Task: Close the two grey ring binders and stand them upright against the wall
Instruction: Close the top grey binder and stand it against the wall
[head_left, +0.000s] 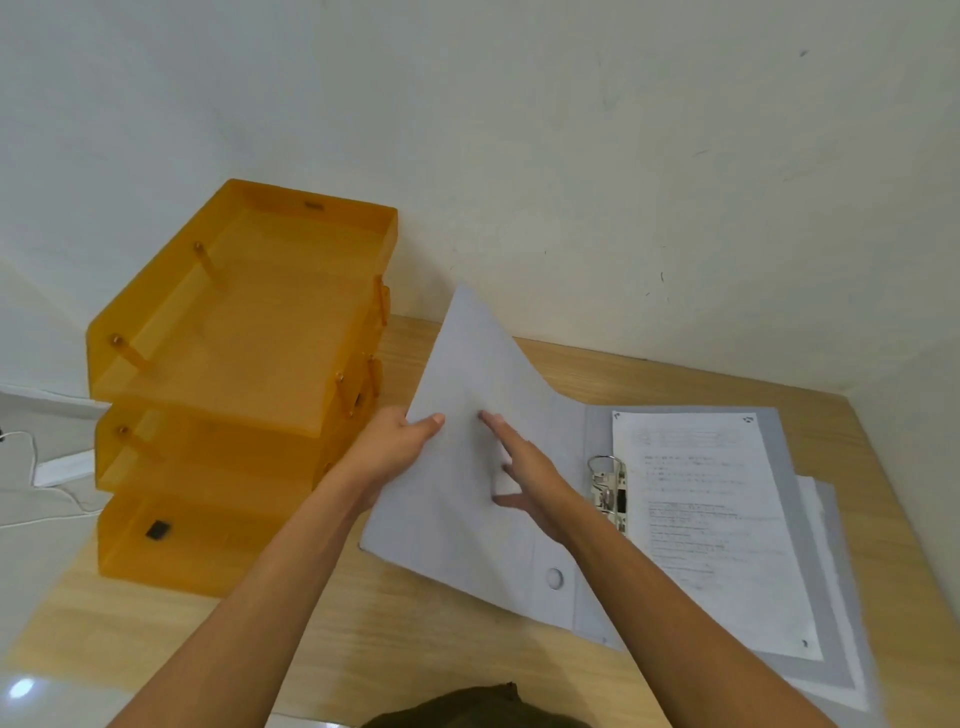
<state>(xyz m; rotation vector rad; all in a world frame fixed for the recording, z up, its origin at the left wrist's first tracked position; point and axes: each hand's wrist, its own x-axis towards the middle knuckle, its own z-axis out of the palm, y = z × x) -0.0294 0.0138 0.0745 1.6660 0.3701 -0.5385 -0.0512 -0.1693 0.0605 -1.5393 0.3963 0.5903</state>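
A grey ring binder (571, 545) lies open on the wooden table, its metal ring mechanism (610, 488) upright in the middle and printed sheets (717, 519) on its right half. Its left cover (467, 415) is lifted and tilted up from the table. My left hand (400, 441) grips that cover's left edge, thumb on top. My right hand (524, 473) rests flat with spread fingers on the cover's inner face. The edge of a second grey binder (836, 571) with loose paper shows beneath the first one on the right.
A stack of three orange translucent letter trays (234, 374) stands at the left, touching the pale wall (571, 156). A strip of bare table (675, 379) lies between the binders and the wall. White cables (31, 483) lie on the floor at far left.
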